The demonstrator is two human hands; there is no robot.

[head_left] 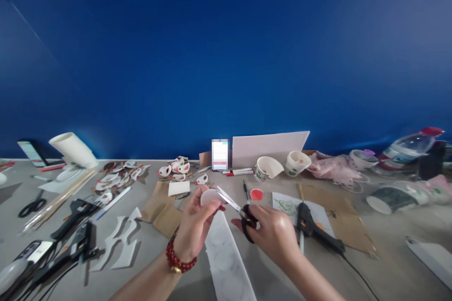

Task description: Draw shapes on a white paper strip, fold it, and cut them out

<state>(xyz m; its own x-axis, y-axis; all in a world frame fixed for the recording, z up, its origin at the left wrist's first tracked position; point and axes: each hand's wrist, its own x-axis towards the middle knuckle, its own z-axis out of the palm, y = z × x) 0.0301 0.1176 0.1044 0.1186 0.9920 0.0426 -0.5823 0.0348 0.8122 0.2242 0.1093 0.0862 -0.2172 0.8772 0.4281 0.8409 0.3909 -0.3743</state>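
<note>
My left hand (198,218) pinches a small rounded piece of white paper (209,197) between thumb and fingers. Black-handled scissors (231,202) sit in my right hand (273,230), with fingers through the loops. Their blades are spread and reach the right edge of the paper piece. Below both hands lies a long white strip (228,258) with faint round outlines on it. A small red piece (256,194) and a black pen (246,189) rest just beyond my right hand.
Glue guns (310,225) lie on both sides, with cords trailing. Painted paper birds (178,168) and white cutouts (123,240) are at the left. Along the blue wall (226,66) stand a lit phone (220,155), a white board (268,150), cut paper cups (268,169) and a bottle (406,150).
</note>
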